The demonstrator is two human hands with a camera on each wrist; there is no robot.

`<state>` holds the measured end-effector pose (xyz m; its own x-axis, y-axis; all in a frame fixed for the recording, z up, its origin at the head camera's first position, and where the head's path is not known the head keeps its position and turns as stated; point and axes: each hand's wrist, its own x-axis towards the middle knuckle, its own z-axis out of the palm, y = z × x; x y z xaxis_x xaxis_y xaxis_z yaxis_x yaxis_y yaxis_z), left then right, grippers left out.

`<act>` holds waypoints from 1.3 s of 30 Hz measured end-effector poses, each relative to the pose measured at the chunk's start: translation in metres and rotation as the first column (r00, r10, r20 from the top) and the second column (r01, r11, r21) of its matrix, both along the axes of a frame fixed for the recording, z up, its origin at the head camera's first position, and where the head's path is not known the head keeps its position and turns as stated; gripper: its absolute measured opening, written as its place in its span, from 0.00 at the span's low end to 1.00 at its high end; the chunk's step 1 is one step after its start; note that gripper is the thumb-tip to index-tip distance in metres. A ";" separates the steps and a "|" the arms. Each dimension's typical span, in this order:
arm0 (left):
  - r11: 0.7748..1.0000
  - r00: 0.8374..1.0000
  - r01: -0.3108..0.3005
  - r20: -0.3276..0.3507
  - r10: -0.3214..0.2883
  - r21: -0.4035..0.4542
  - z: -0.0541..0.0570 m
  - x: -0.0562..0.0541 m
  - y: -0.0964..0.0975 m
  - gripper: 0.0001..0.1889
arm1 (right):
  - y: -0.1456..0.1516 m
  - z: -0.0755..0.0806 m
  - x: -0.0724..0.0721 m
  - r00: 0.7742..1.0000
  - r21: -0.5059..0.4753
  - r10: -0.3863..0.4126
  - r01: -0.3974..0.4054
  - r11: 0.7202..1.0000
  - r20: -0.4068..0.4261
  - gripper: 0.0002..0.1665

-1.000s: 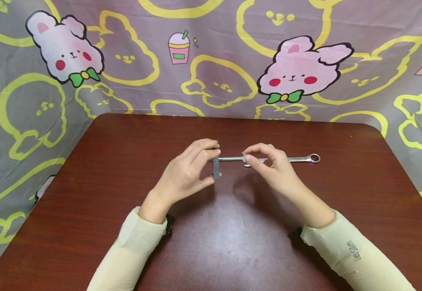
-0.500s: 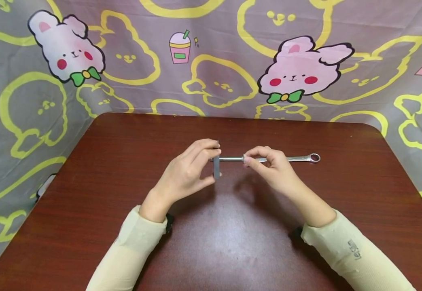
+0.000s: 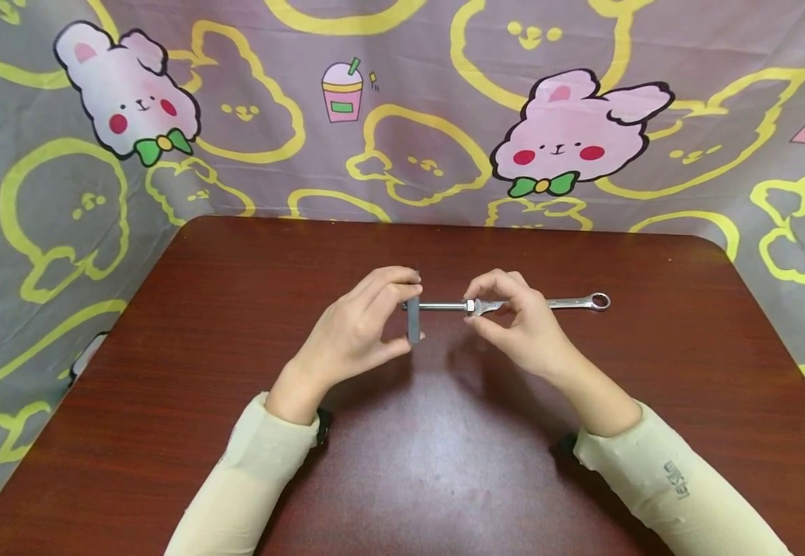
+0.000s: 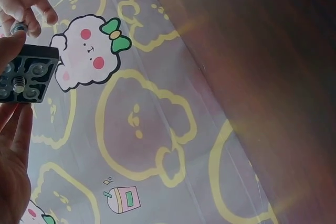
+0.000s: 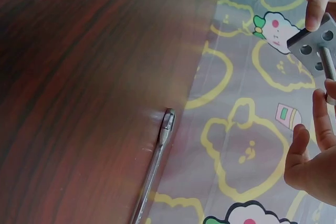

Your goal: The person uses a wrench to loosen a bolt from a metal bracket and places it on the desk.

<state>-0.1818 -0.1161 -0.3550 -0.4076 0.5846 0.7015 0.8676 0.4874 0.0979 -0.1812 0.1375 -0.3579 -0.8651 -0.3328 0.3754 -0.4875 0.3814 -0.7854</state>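
My left hand [image 3: 350, 328] grips a dark grey square plate [image 3: 413, 320] by its edges, thumb against one side and fingers against the other. Round holes show in the plate [image 3: 413, 320] in the right wrist view. A silver bolt [image 3: 442, 306] runs through it, its threaded tip [image 4: 19, 84] poking out in the left wrist view. At the bolt's far end, my right hand [image 3: 530, 324] pinches the hex end [image 3: 470, 307] between thumb and fingertips. Beyond that hand a combination wrench [image 3: 579, 303] lies on the table, its middle hidden by the hand.
The brown wooden table [image 3: 402, 463] has rounded far corners. A grey cloth [image 3: 416, 77] printed with rabbits and yellow outlines hangs behind and beside it. The wrench's ring end [image 3: 600, 302] points right.
The right fingers have shifted about the bolt's hex end, which now shows between spread index finger and thumb. The left hand and plate stay nearly still; the wrench has not moved.
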 end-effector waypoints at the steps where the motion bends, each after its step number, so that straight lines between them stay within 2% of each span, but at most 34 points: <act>1: 1.000 1.000 0.001 0.003 -0.001 0.000 0.000 0.000 0.000 0.30 | 0.000 0.000 0.000 1.000 0.000 0.002 -0.002 1.000 -0.004 0.16; 5: 1.000 1.000 0.004 0.006 -0.003 -0.011 -0.001 0.001 -0.001 0.30 | 0.004 -0.002 0.001 1.000 0.009 0.029 -0.029 1.000 0.007 0.17; 7: 1.000 1.000 0.007 -0.002 -0.007 -0.023 -0.002 0.002 -0.001 0.30 | 0.007 -0.003 0.000 0.997 0.005 0.066 -0.066 0.998 0.039 0.17; 13: 0.996 0.997 0.026 -0.070 -0.032 -0.085 -0.004 0.004 0.002 0.31 | 0.023 -0.011 -0.004 0.974 0.024 0.179 -0.184 0.983 0.138 0.15; 19: 0.993 0.995 0.022 -0.095 -0.033 -0.112 -0.005 0.004 0.004 0.30 | 0.026 -0.017 -0.006 0.976 0.044 0.190 -0.196 0.980 0.108 0.04; 23: 0.993 0.994 0.018 -0.101 -0.030 -0.118 -0.006 0.004 0.004 0.30 | 0.024 -0.018 -0.006 0.973 0.036 0.185 -0.192 0.981 0.137 0.04; 28: 0.992 0.997 0.028 -0.074 -0.037 -0.123 -0.006 0.004 0.005 0.31 | 0.022 -0.018 -0.004 0.979 0.040 0.165 -0.171 0.984 0.122 0.12; 35: 0.992 0.998 0.045 0.043 -0.040 -0.120 -0.007 0.005 0.004 0.30 | 0.021 -0.018 0.002 0.989 0.102 0.147 -0.146 0.984 0.006 0.17; 39: 0.989 0.998 0.044 0.059 -0.036 -0.141 -0.007 0.007 0.003 0.30 | 0.025 -0.019 0.004 0.984 0.128 0.176 -0.170 0.977 -0.033 0.19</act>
